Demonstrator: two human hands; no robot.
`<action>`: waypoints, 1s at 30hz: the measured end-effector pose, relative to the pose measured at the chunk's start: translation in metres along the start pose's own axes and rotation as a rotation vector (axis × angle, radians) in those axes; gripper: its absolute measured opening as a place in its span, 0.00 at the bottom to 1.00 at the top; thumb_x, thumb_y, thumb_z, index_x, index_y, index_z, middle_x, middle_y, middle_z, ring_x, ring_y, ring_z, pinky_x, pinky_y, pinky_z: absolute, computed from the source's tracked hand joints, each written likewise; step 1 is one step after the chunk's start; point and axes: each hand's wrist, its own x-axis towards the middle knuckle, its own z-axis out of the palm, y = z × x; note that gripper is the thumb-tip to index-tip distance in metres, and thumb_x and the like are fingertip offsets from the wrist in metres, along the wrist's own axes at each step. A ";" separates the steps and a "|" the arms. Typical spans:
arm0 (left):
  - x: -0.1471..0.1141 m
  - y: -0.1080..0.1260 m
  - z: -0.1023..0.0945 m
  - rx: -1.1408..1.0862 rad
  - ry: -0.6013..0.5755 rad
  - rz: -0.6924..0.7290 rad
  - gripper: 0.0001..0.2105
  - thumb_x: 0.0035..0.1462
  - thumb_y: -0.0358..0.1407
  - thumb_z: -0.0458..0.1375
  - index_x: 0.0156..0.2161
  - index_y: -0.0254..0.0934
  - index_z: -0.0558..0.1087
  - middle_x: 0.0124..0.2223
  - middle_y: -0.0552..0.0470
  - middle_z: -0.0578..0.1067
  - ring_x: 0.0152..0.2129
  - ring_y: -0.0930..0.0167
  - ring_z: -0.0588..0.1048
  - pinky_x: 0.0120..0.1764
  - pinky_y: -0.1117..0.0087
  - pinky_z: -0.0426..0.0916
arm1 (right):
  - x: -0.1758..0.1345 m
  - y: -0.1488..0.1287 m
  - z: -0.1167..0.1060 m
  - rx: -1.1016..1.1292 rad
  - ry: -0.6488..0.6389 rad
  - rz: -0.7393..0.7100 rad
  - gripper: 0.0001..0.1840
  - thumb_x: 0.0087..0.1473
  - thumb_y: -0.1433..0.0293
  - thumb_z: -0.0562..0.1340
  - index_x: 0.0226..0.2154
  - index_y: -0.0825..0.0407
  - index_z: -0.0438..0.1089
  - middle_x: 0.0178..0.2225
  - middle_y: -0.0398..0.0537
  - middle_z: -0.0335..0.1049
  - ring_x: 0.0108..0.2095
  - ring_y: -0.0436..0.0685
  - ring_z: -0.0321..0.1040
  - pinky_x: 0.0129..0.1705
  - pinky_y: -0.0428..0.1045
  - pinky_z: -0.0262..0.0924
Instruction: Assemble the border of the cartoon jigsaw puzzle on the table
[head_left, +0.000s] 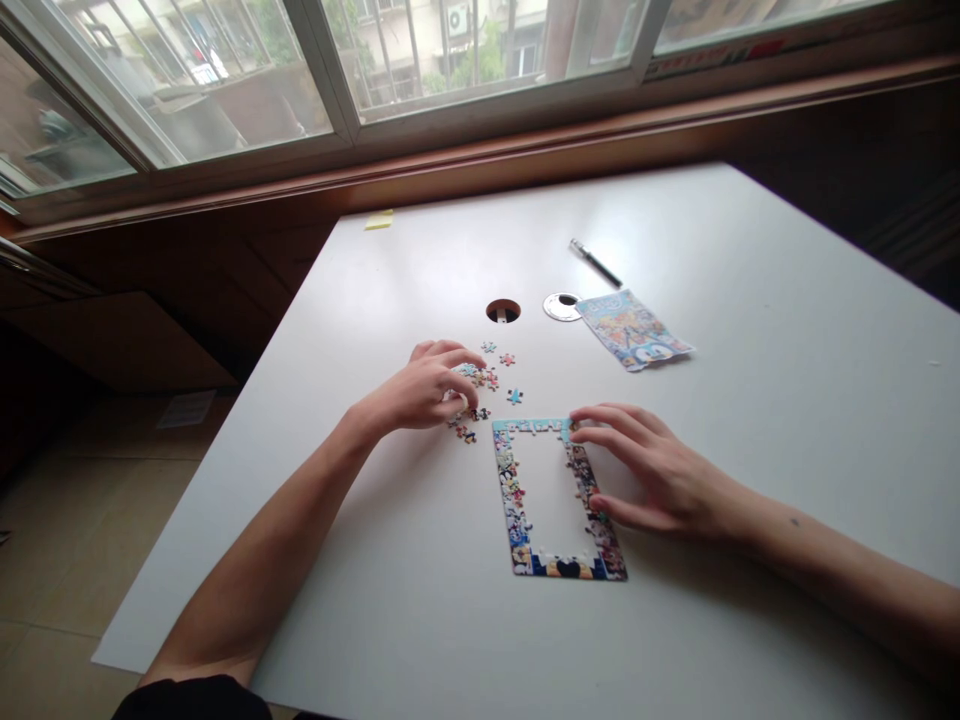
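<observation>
A jigsaw border (504, 478) lies on the white table, its pieces joined into a rectangle around a bare middle. The top strip is light blue, and a dark heart shape shows on the bottom strip. My right hand (660, 470) rests at the border's right side with fingers spread, fingertips touching the upper right corner and right edge. Over a small heap of loose jigsaw pieces (482, 379) hangs my left hand (431, 388), its fingers curved and apart. Part of the heap is hidden beneath it. A blue loose piece (514, 397) lies just above the border.
A crumpled colourful picture sheet (634, 330) lies beyond my right hand, partly over a round metal cover (556, 307). Left of that is a round hole (503, 311) in the table. A black pen (596, 262) and a yellow sticky note (379, 220) lie farther back, toward the window.
</observation>
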 end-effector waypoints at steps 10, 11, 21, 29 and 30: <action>0.001 0.004 -0.003 -0.031 -0.049 -0.017 0.19 0.55 0.27 0.55 0.46 0.52 0.78 0.59 0.56 0.71 0.59 0.60 0.63 0.62 0.51 0.51 | 0.002 -0.002 -0.002 0.044 0.023 0.022 0.30 0.53 0.61 0.65 0.57 0.44 0.62 0.60 0.57 0.64 0.59 0.70 0.61 0.57 0.66 0.61; 0.000 0.003 -0.004 -0.035 -0.055 -0.028 0.20 0.55 0.28 0.56 0.49 0.52 0.77 0.59 0.55 0.71 0.59 0.59 0.63 0.62 0.51 0.51 | 0.002 -0.002 -0.002 0.044 0.022 0.021 0.30 0.53 0.61 0.65 0.57 0.44 0.61 0.60 0.57 0.64 0.59 0.70 0.61 0.57 0.66 0.61; -0.002 0.001 -0.008 -0.063 -0.073 -0.073 0.20 0.59 0.39 0.60 0.57 0.50 0.70 0.61 0.50 0.69 0.60 0.58 0.61 0.62 0.51 0.50 | 0.001 -0.001 -0.002 0.025 0.008 0.010 0.30 0.53 0.61 0.65 0.57 0.46 0.61 0.60 0.58 0.63 0.59 0.69 0.60 0.56 0.66 0.61; -0.006 -0.007 -0.013 -0.039 -0.095 -0.162 0.31 0.58 0.50 0.61 0.64 0.47 0.62 0.64 0.46 0.65 0.62 0.55 0.60 0.62 0.50 0.52 | 0.000 -0.001 -0.002 0.030 0.007 0.024 0.30 0.53 0.61 0.66 0.57 0.45 0.61 0.60 0.57 0.63 0.59 0.70 0.60 0.57 0.67 0.61; -0.008 -0.009 -0.017 -0.034 -0.106 -0.185 0.32 0.58 0.51 0.61 0.65 0.47 0.62 0.64 0.45 0.64 0.61 0.55 0.60 0.62 0.50 0.54 | 0.000 -0.001 -0.001 0.027 0.007 0.021 0.30 0.53 0.61 0.66 0.57 0.45 0.61 0.60 0.57 0.63 0.59 0.70 0.60 0.57 0.67 0.61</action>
